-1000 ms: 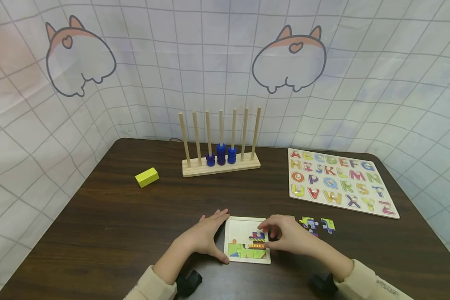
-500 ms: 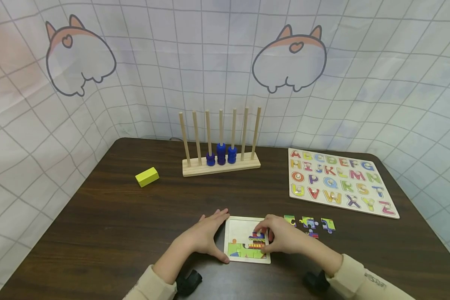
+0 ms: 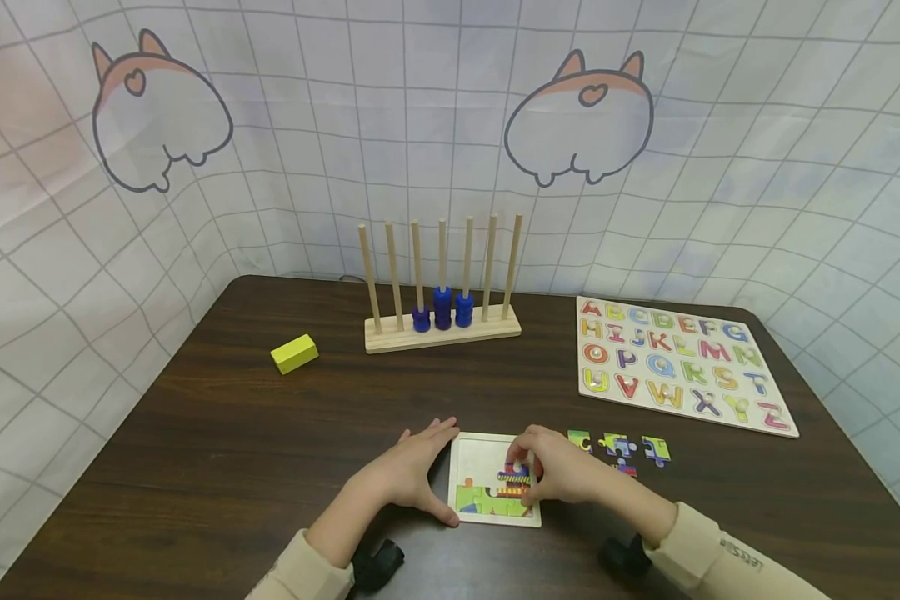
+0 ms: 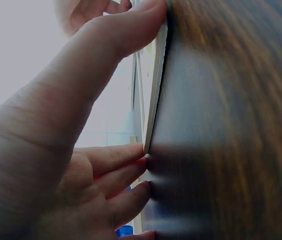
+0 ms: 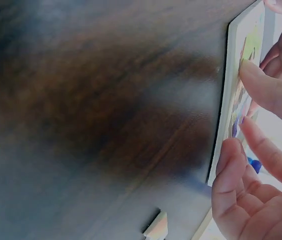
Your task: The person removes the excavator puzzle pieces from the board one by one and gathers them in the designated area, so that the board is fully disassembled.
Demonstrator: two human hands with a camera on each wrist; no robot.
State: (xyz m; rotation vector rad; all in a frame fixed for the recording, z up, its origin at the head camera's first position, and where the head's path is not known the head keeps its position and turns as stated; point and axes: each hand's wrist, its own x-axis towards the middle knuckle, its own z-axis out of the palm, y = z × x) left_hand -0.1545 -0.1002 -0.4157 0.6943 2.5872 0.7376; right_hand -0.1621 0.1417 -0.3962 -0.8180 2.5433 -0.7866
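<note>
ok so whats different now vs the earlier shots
The right hand has shifted left, further over the puzzle tray, which uncovers the loose green piece on the table to its right. I can't tell whether it grips a piece.

Unchanged: the left hand at the tray's left edge, the yellow block, the peg rack and the letter board.

Dark-brown wood-grain table (image 3: 195,467) with rounded back corners. A creased white backdrop (image 3: 307,150), ruled with a gray grid, rises behind the back edge and runs forward past the left and right edges. One corgi-rump drawing (image 3: 157,125) appears above and left of the back-left corner; a second drawing (image 3: 581,129), above the back edge, right of its middle. Pale sheen (image 3: 495,571) marks the tabletop toward the front edge.
</note>
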